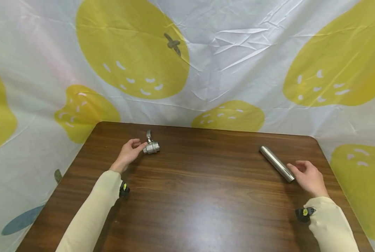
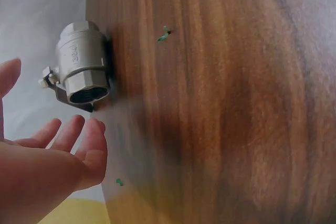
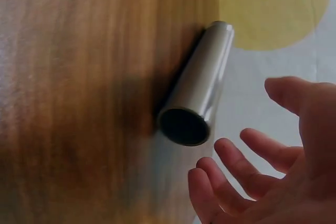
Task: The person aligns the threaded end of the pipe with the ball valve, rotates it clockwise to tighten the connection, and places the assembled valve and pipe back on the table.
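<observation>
A metal ball valve (image 1: 151, 147) with a threaded opening and a small lever lies toward the back left of the table. My left hand (image 1: 129, 153) is just left of it, and in the left wrist view the valve (image 2: 84, 61) stands apart from the loosely bent fingers (image 2: 68, 135). On the right lies a hollow steel tube (image 1: 276, 163), slanted with its near end toward my right hand (image 1: 309, 177). Seen from the right wrist, the tube's (image 3: 199, 82) open end faces the spread fingers (image 3: 247, 169), with a gap between them.
The brown wooden table (image 1: 200, 189) ends at a white curtain (image 1: 222, 70) with yellow fruit prints, which hangs behind it and on both sides. Small green specks (image 2: 164, 35) show on the wood in the left wrist view.
</observation>
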A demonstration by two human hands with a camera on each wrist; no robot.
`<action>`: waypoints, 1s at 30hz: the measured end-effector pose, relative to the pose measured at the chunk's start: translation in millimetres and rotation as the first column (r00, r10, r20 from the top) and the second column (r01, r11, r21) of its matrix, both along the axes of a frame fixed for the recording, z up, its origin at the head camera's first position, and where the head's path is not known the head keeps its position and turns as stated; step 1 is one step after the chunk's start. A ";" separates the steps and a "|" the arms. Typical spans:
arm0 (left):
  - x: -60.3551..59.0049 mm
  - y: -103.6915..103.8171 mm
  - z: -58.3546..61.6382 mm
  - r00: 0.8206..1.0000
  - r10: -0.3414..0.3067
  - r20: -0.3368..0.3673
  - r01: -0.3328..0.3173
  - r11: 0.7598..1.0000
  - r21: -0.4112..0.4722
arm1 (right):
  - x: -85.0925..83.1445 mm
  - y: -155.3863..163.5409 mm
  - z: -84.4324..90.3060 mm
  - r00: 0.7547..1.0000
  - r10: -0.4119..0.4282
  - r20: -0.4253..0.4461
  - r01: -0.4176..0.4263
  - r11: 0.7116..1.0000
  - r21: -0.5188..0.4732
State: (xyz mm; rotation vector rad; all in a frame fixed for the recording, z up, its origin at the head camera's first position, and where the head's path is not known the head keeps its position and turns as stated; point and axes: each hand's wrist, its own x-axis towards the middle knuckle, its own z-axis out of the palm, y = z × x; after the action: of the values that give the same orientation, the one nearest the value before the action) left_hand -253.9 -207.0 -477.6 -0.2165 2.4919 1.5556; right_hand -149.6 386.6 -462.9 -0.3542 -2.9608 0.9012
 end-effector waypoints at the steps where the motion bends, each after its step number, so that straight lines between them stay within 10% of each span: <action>1: -0.2 0.4 -1.2 1.000 -0.003 -0.002 0.003 1.000 0.007 | 0.1 0.8 -1.5 1.000 0.010 0.018 -0.010 1.000 0.006; 12: -4.3 7.0 -12.4 1.000 -0.031 -0.002 0.031 0.997 0.068 | -2.4 4.4 -10.1 0.979 0.111 0.169 -0.117 0.993 0.028; 30: -11.1 19.4 -18.3 0.999 -0.049 0.010 0.049 0.998 -0.035 | -4.5 -0.8 -19.1 0.991 0.110 0.081 -0.116 0.990 0.082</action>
State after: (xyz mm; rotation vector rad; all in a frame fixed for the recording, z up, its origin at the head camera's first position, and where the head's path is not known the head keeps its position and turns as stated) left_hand -265.1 -187.6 -495.9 -0.1661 2.4996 1.4890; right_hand -154.1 385.8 -481.9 -0.2248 -3.1058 0.7824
